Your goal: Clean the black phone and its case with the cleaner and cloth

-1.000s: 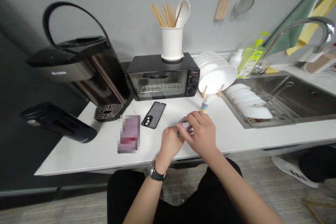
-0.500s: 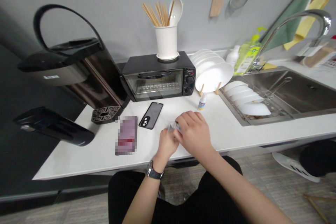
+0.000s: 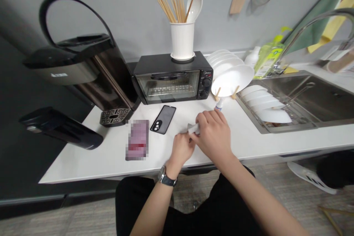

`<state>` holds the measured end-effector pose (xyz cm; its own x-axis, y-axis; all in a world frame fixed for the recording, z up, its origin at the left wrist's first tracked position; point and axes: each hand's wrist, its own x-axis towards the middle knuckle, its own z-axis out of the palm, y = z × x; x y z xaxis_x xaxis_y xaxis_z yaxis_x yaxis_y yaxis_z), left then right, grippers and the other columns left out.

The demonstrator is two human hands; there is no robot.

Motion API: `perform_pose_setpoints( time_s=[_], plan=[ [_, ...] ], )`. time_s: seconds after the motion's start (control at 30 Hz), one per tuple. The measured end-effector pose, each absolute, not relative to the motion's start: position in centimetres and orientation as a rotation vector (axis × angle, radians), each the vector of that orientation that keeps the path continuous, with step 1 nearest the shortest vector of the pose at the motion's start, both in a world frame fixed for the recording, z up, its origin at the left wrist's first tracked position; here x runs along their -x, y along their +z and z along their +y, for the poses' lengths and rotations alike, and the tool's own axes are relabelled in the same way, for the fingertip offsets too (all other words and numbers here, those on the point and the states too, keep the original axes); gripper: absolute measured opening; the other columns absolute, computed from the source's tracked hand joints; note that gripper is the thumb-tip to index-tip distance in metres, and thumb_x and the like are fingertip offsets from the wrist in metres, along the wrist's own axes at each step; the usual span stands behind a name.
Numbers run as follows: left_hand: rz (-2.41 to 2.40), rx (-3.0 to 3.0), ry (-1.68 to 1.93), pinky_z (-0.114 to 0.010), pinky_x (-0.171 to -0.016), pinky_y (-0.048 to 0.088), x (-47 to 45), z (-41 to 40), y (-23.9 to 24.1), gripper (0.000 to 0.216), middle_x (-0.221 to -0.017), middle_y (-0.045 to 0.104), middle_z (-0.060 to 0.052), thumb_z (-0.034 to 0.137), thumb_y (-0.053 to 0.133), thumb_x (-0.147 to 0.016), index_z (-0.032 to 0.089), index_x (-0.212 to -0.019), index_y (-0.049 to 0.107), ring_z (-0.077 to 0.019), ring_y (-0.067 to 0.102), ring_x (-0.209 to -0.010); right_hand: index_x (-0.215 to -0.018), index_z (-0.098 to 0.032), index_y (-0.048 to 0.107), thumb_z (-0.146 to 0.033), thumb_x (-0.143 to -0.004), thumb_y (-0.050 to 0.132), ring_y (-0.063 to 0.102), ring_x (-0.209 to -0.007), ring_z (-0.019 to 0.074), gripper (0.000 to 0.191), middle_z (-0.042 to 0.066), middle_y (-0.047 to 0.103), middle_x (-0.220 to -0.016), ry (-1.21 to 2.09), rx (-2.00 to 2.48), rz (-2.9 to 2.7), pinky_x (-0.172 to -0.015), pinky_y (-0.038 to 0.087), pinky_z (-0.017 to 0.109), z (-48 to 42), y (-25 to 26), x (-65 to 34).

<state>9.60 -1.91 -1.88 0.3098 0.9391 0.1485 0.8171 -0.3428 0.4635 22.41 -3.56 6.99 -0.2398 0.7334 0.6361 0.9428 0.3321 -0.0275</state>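
Observation:
My left hand (image 3: 182, 149), with a watch (image 3: 166, 177) at its wrist, is closed just above the white counter; what its fingers hold is hidden. Pressed close against it from the right, my right hand (image 3: 214, 132) is closed on a small, crumpled, light grey piece, like a thin cloth or wipe (image 3: 193, 129). Beyond the hands lies a phone case (image 3: 163, 119) with its camera cut-outs showing. A purple, blurred-out phone-shaped item (image 3: 137, 140) rests to its left. Partly behind my right hand stands a small white bottle (image 3: 219, 104).
At the back stand a toaster oven (image 3: 171, 77) with a white utensil pot (image 3: 182, 40) on top, and stacked plates (image 3: 232, 79). A water dispenser (image 3: 91, 77) and a dark flask (image 3: 61, 129) are left; the sink (image 3: 301, 96) with bowls (image 3: 272, 114) is right.
My hands have shifted slightly, and more of the light grey piece shows above them. The right hand now covers part of the small bottle. The whole view has turned a little left.

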Motion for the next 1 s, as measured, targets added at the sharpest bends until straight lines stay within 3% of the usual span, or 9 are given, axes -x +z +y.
perform_pose_setpoints(
  time_s=[0.17, 0.27, 0.37, 0.43, 0.53, 0.6, 0.77, 0.9, 1.0],
  plan=[
    [1.643, -2.244, 0.559, -0.034, -0.073, 0.049, -9.9, -2.4, -2.0, 0.019, -0.089, 0.079, -0.017, 0.012, 0.058, -0.089, 0.013, -0.091, 0.077, -0.0296, 0.075, -0.087, -0.085, -0.021, 0.062, -0.011, -0.097, 0.057, 0.055, -0.084, 0.0215, 0.017, 0.004, 0.067, -0.088, -0.654, 0.808, -2.352, -0.073, 0.037, 0.036, -2.4, 6.2, -23.1],
    [1.615, -2.223, 0.586, -0.032, -0.073, 0.050, -10.1, -2.8, -1.6, 0.020, -0.087, 0.080, -0.011, 0.017, 0.058, -0.092, 0.017, -0.096, 0.078, -0.0268, 0.076, -0.083, -0.106, -0.019, 0.063, -0.031, -0.100, 0.058, 0.055, -0.084, 0.0235, 0.014, 0.006, 0.068, -0.094, -0.576, 0.961, -2.085, -0.073, 0.037, 0.036, -2.0, 4.8, -24.5],
    [1.602, -2.199, 0.608, -0.031, -0.071, 0.049, -10.1, -2.8, -1.4, 0.023, -0.079, 0.079, -0.008, 0.020, 0.056, -0.097, 0.019, -0.092, 0.078, -0.0240, 0.075, -0.077, -0.098, -0.021, 0.061, -0.051, -0.094, 0.064, 0.055, -0.081, 0.0259, 0.031, 0.006, 0.063, -0.086, -0.497, 1.297, -1.870, -0.075, 0.038, 0.038, -2.5, 5.1, -24.8],
    [1.602, -2.191, 0.614, -0.030, -0.070, 0.049, -10.0, -2.7, -1.5, 0.024, -0.077, 0.078, -0.008, 0.021, 0.055, -0.098, 0.018, -0.088, 0.078, -0.0234, 0.075, -0.076, -0.087, -0.022, 0.059, -0.046, -0.093, 0.066, 0.056, -0.083, 0.0266, 0.025, 0.006, 0.063, -0.082, -0.491, 1.346, -1.953, -0.078, 0.038, 0.039, -3.0, 6.1, -24.2],
    [1.599, -2.198, 0.609, -0.031, -0.072, 0.050, -9.8, -2.5, -1.7, 0.021, -0.079, 0.078, -0.011, 0.019, 0.058, -0.095, 0.016, -0.086, 0.077, -0.0259, 0.075, -0.081, -0.083, -0.021, 0.062, -0.018, -0.092, 0.064, 0.057, -0.081, 0.0245, 0.009, 0.005, 0.065, -0.080, -0.454, 1.215, -2.256, -0.076, 0.037, 0.038, -3.3, 7.6, -23.3],
    [1.614, -2.196, 0.614, -0.033, -0.072, 0.051, -9.8, -2.5, -1.9, 0.018, -0.084, 0.079, -0.014, 0.019, 0.059, -0.093, 0.015, -0.087, 0.076, -0.0285, 0.075, -0.083, -0.088, -0.019, 0.066, -0.008, -0.092, 0.059, 0.057, -0.081, 0.0231, 0.014, 0.006, 0.068, -0.084, -0.462, 1.021, -2.435, -0.074, 0.036, 0.038, -3.0, 7.6, -23.1],
    [1.569, -2.211, 0.656, -0.032, -0.072, 0.052, -9.8, -2.7, -1.8, 0.016, -0.089, 0.081, -0.012, 0.020, 0.061, -0.094, 0.017, -0.089, 0.077, -0.0261, 0.076, -0.083, -0.122, -0.020, 0.065, -0.020, -0.101, 0.055, 0.061, -0.090, 0.0239, 0.023, 0.008, 0.072, -0.101, -0.546, 0.982, -2.213, -0.076, 0.039, 0.037, -2.4, 5.3, -24.5],
    [1.568, -2.215, 0.664, -0.031, -0.070, 0.050, -9.9, -2.8, -1.4, 0.023, -0.084, 0.080, -0.010, 0.023, 0.058, -0.098, 0.018, -0.090, 0.079, -0.0248, 0.076, -0.079, -0.098, -0.018, 0.064, -0.054, -0.092, 0.067, 0.059, -0.075, 0.0257, 0.037, 0.007, 0.065, -0.081, -0.501, 1.431, -1.916, -0.067, 0.038, 0.037, -3.0, 5.7, -24.8],
    [1.587, -2.224, 0.629, -0.030, -0.071, 0.050, -9.8, -2.7, -1.4, 0.020, -0.083, 0.080, -0.010, 0.020, 0.060, -0.095, 0.018, -0.088, 0.079, -0.0255, 0.076, -0.081, -0.082, -0.020, 0.061, -0.036, -0.092, 0.067, 0.059, -0.075, 0.0255, 0.020, 0.006, 0.062, -0.073, -0.519, 1.302, -2.145, -0.073, 0.040, 0.038, -3.4, 7.3, -24.1]
  ],
)
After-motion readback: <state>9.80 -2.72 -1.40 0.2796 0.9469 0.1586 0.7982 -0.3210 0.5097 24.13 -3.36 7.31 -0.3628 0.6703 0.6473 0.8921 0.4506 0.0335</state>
